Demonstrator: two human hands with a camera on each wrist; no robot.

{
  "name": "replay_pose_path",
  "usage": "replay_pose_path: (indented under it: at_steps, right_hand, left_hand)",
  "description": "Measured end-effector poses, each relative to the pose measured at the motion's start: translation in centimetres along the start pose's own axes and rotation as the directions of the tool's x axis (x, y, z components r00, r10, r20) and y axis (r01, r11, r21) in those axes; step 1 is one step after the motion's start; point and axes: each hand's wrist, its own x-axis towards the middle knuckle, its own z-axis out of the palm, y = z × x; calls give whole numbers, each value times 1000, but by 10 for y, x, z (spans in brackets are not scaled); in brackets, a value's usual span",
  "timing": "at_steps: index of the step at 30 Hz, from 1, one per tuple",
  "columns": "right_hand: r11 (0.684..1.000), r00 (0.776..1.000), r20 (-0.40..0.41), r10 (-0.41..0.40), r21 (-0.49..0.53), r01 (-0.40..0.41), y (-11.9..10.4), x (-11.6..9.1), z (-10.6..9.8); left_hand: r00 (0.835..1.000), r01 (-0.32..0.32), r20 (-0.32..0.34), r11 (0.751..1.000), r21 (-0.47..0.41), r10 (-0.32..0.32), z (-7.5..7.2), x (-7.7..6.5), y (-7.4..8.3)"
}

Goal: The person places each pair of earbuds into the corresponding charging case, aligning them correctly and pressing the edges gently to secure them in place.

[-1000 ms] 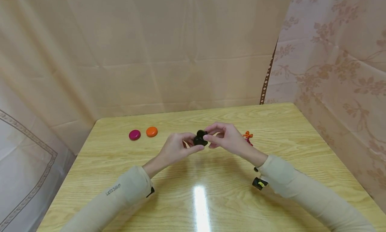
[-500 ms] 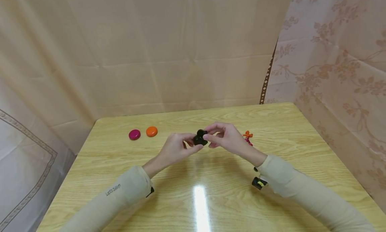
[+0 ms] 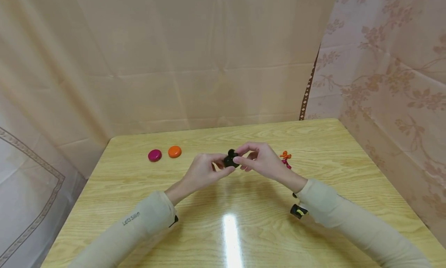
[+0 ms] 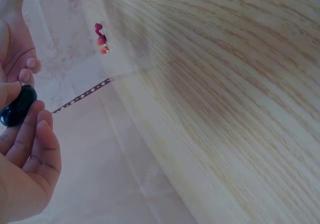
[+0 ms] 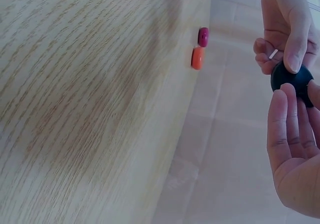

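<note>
Near the table's middle both hands hold a glossy black round case [image 3: 230, 161], raised off the wood. My left hand [image 3: 203, 169] pinches it from the left with thumb and fingers. From the right, my right hand [image 3: 261, 159] pinches its other side, thumb in front. A small black part [image 3: 231, 152] stands up at the top of the case; fingers cover much of the rest. In the right wrist view the black case [image 5: 287, 77] looks like a thick disc, and a small white piece [image 5: 273, 54] shows by the left hand's fingers.
On the wooden table [image 3: 265, 237], a magenta disc [image 3: 155, 155] and an orange disc [image 3: 175, 152] lie at the back left. Small orange pieces [image 3: 285, 155] and magenta pieces [image 3: 287, 164] lie behind the right wrist. Curtains hang along the table's back and right edges.
The small black part at the top of the case has shifted slightly and looks smaller. Both hands keep their hold in nearly the same place.
</note>
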Motion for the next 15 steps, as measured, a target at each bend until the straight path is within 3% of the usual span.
replay_pose_path:
  at_steps: [15]
  right_hand:
    - [999,1000,9,-27,-41,27,1,0,0]
  left_hand:
    - [1000,22,8,1000,11,-22,0,-1,3]
